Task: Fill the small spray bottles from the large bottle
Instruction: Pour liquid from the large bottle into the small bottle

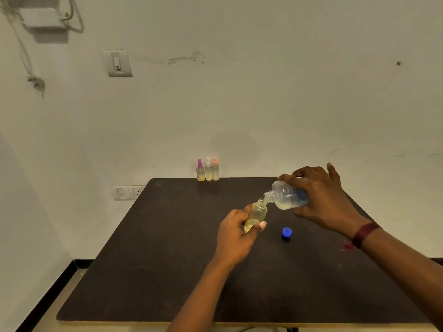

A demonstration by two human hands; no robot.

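My left hand (233,233) grips a small, uncapped, yellowish spray bottle (257,212), tilted with its mouth up and to the right. My right hand (321,195) holds the large clear bottle (286,196) tipped on its side. The large bottle's open neck touches the small bottle's mouth. A little pale liquid lies in both bottles. Three capped small spray bottles (208,170) stand in a row at the table's far edge, with purple, white and pink tops.
A blue cap (286,232) lies on the dark table (167,271), just right of my left hand. A red smudge (348,245) marks the table near my right wrist. The wall stands right behind the far edge, with sockets (128,192) at the left.
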